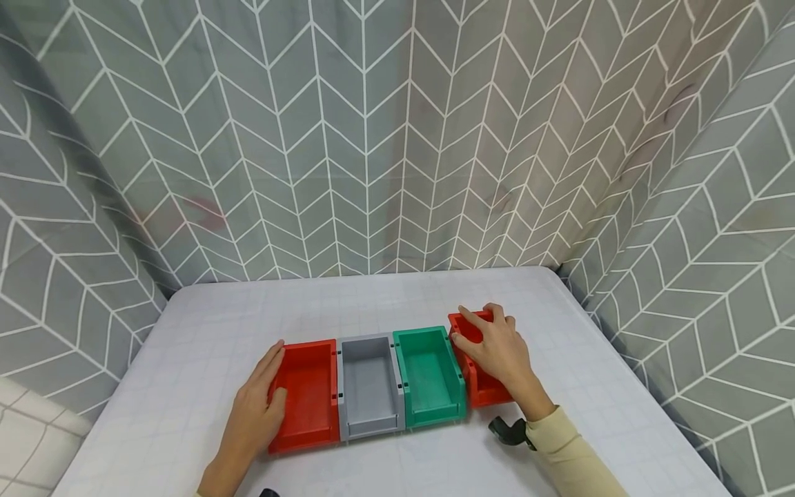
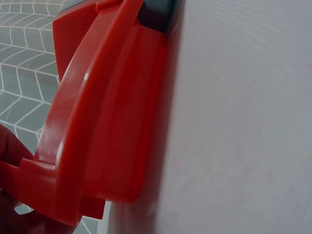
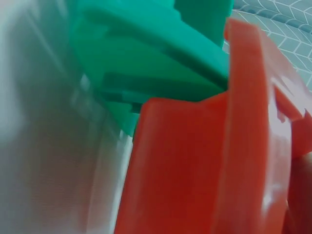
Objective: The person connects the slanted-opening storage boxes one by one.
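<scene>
Four open-front plastic bins stand in a row in the head view: a red bin [image 1: 306, 393] at left, a grey bin [image 1: 369, 383], a green bin [image 1: 430, 376] and a second red bin [image 1: 487, 390] at right. My left hand [image 1: 251, 407] rests along the left rim of the left red bin, fingers straight, thumb at its inner side. With thumb and fingers spread across its top, my right hand [image 1: 499, 348] grips the right red bin, which sits slightly askew against the green one. In the right wrist view, this red bin [image 3: 180, 165] overlaps the green bin's side [image 3: 146, 63].
The bins are on a white-covered table [image 1: 298, 304]. A grey curtain [image 1: 373, 138] with white chevron lines hangs behind the table and along both sides. A black curved piece [image 1: 508, 431] is at my right wrist, beside the sleeve [image 1: 559, 435].
</scene>
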The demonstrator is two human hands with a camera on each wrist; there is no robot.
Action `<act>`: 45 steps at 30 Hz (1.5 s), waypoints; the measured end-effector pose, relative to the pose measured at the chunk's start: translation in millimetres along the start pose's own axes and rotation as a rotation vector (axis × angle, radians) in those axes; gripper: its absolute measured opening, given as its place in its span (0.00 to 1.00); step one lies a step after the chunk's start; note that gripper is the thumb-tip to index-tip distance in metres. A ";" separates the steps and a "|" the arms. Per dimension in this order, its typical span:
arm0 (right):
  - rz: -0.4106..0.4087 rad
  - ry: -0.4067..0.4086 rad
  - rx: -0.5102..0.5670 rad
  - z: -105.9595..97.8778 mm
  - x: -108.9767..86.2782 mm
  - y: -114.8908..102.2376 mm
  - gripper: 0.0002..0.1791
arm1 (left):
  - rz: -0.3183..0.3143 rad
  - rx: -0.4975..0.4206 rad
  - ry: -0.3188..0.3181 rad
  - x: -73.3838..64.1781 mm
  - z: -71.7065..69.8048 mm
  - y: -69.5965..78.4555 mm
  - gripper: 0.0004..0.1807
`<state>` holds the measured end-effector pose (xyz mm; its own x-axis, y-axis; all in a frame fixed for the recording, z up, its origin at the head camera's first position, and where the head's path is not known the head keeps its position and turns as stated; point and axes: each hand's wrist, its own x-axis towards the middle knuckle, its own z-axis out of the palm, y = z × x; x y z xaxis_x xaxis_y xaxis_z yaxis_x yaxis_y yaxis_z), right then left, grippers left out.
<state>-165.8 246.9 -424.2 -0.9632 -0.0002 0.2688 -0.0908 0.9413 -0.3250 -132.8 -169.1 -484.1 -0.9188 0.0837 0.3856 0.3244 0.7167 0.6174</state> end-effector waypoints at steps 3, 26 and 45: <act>0.003 -0.004 0.001 0.7 -0.4 0.1 0.34 | -0.001 0.004 -0.001 -0.5 0.0 -0.4 0.40; -0.027 0.001 -0.017 1.0 -1.4 0.5 0.33 | 0.026 -0.017 0.017 -2.0 -0.6 -0.2 0.39; -0.005 -0.028 -0.016 2.8 0.1 2.2 0.34 | 0.008 -0.008 0.001 -0.5 0.0 -0.1 0.40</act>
<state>-166.9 248.0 -427.4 -0.9694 -0.0142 0.2450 -0.0921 0.9464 -0.3095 -132.4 -169.2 -484.4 -0.9159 0.0887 0.3915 0.3338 0.7101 0.6200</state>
